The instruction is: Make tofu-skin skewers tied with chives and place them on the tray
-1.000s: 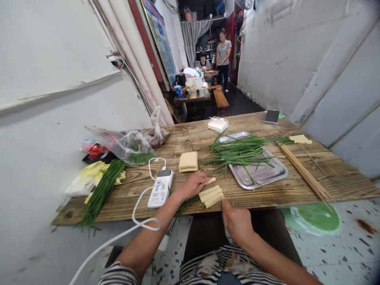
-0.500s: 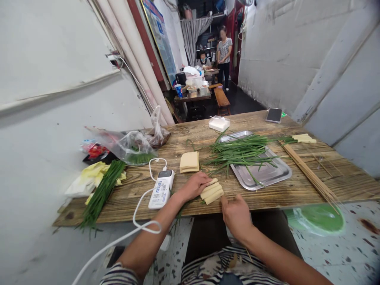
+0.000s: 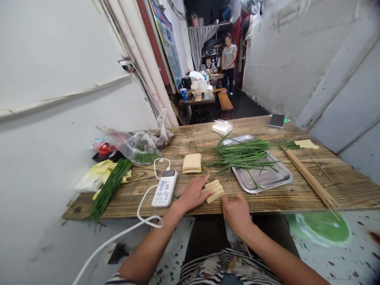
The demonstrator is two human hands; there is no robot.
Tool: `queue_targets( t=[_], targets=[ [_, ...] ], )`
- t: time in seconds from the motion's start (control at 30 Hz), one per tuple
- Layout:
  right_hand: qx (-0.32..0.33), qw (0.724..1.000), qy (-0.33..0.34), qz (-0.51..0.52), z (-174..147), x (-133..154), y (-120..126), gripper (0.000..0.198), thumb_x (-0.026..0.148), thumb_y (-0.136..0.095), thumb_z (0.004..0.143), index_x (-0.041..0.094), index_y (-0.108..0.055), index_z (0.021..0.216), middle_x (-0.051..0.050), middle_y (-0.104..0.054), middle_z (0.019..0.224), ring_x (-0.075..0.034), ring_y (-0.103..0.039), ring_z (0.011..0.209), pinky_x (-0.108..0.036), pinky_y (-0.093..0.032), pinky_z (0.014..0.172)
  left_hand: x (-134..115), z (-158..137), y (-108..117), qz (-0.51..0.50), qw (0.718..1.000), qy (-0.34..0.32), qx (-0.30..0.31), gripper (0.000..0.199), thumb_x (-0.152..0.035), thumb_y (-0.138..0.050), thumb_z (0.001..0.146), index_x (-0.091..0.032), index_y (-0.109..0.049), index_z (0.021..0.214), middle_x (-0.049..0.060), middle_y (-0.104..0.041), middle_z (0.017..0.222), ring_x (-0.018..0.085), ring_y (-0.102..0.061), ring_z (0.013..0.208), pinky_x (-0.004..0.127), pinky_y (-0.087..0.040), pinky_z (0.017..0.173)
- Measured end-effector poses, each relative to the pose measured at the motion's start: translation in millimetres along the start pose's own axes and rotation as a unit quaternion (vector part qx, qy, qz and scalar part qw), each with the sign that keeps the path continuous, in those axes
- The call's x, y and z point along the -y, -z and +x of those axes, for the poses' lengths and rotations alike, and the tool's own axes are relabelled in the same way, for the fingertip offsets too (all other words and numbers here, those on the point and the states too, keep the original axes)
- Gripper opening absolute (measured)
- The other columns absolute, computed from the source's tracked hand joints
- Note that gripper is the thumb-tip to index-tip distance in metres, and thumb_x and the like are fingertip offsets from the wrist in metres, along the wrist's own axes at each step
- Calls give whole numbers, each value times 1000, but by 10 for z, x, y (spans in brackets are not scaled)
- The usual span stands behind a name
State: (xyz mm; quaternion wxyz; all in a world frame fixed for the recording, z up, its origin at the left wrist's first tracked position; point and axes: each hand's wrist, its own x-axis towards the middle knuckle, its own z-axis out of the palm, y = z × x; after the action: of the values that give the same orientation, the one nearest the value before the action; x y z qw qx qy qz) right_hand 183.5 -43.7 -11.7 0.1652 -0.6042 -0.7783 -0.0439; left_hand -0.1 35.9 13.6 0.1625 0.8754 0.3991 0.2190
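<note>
Rolls (image 3: 216, 191) held by the left hand (image 3: 194, 194) could split if the stick (image 3: 248, 251) clenched in the right hand (image 3: 236, 213) veers.

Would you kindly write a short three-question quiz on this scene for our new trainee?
1. Which lies left of the stack of yellow squares: (a) phone, (b) white device, (c) skewer bundle?
2. True or false: the left hand touches the pale rolls.
3. Fill in: long green stalks lie across a metal ____.

Key: 1. b; 2. true; 3. tray.
</note>
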Motion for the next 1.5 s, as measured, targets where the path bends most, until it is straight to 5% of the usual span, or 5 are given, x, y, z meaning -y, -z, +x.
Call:
queue_targets(
  t=[0.2, 0.8, 1.03, 1.2, 1.5],
  targets=[
    [65, 996, 29, -53, 25, -3, 128, 21, 6, -42, 82, 16, -60, 77, -2, -60, 51, -16, -50, 45, -32, -28, 67, -56, -337, -205, 16, 992, -7, -126, 53, -39, -66, 81, -17, -54, 128, 15, -59, 127, 27, -54, 119, 45, -45, 101],
    [69, 998, 5, 4, 6, -270, 297, 24, 29, -45, 93, 20, -65, 84, -3, -70, 69, -16, -62, 64, -28, -33, 70, 52, -387, -345, 24, 984, -50, -171, 35, -38, -62, 86, -19, -64, 115, 12, -64, 120, 25, -63, 108, 43, -53, 93],
    [-16, 976, -219, -15, -203, -1473, 934, 30, 28, -41, 95, 19, -68, 86, -5, -71, 83, -14, -63, 74, -22, -35, 66, 176, -372, -371, 52, 975, -103, -188, 36, -45, -58, 87, -19, -67, 110, 11, -66, 118, 26, -65, 103, 41, -56, 89],
    [34, 938, -332, -89, -427, -2417, 1234, 37, 24, -36, 92, 11, -70, 86, -12, -69, 83, -15, -62, 76, -23, -31, 58, 122, -369, -345, 70, 974, -107, -184, 37, -45, -55, 88, -19, -66, 112, 11, -65, 118, 25, -65, 103, 41, -57, 87],
    [101, 919, -369, -91, -520, -2750, 1036, 26, 21, -47, 84, 15, -70, 75, -10, -69, 72, -16, -61, 68, -24, -32, 54, 123, -368, -359, 80, 972, -106, -194, 37, -45, -56, 88, -20, -64, 113, 10, -65, 119, 24, -65, 104, 39, -56, 88]
  ],
)
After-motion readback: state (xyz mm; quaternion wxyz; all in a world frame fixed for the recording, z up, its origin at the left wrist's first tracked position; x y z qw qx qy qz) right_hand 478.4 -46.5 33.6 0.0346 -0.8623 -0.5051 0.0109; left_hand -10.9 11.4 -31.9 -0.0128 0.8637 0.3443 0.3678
